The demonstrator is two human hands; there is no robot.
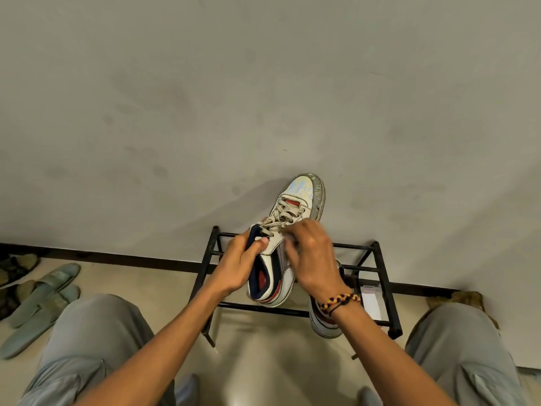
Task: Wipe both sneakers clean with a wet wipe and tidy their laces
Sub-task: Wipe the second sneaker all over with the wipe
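A white sneaker point(304, 194) with red and navy trim and beige laces is held up above a black metal rack, toe pointing away from me. My left hand point(238, 265) grips its navy tongue and collar, thumb on the edge. My right hand point(311, 254), with a beaded bracelet at the wrist, curls its fingers at the laces near the top eyelets; what the fingertips pinch is hidden. The second sneaker point(325, 322) sits on the rack under my right wrist, mostly hidden. No wipe is in view.
The black rack point(386, 276) stands against a pale wall, with a white sheet or packet point(373, 300) on its right side. Grey-green slippers point(44, 297) lie on the floor at left. My knees in grey trousers flank the rack.
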